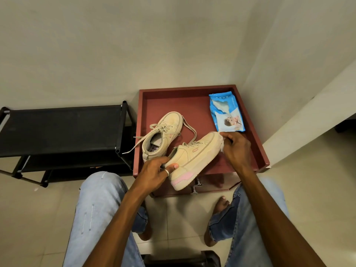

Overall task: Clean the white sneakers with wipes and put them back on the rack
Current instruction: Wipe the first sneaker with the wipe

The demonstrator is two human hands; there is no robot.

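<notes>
My left hand (pixel 158 171) grips the heel end of an off-white sneaker (pixel 194 157) with a pink heel patch, holding it tilted above the reddish cabinet top (pixel 173 105). My right hand (pixel 236 146) presses a white wipe (pixel 222 145) against that sneaker's toe. The second sneaker (pixel 163 133) lies on the cabinet top just behind, laces loose. A blue pack of wipes (pixel 225 114) rests at the back right of the top, its flap open. The black shoe rack (pixel 61 130) stands to the left of the cabinet.
The cabinet sits in a corner between pale walls. My legs in light jeans and bare feet (pixel 221 205) are on the tiled floor (pixel 38 218) in front of it. A dark seat edge (pixel 181 261) shows at the bottom.
</notes>
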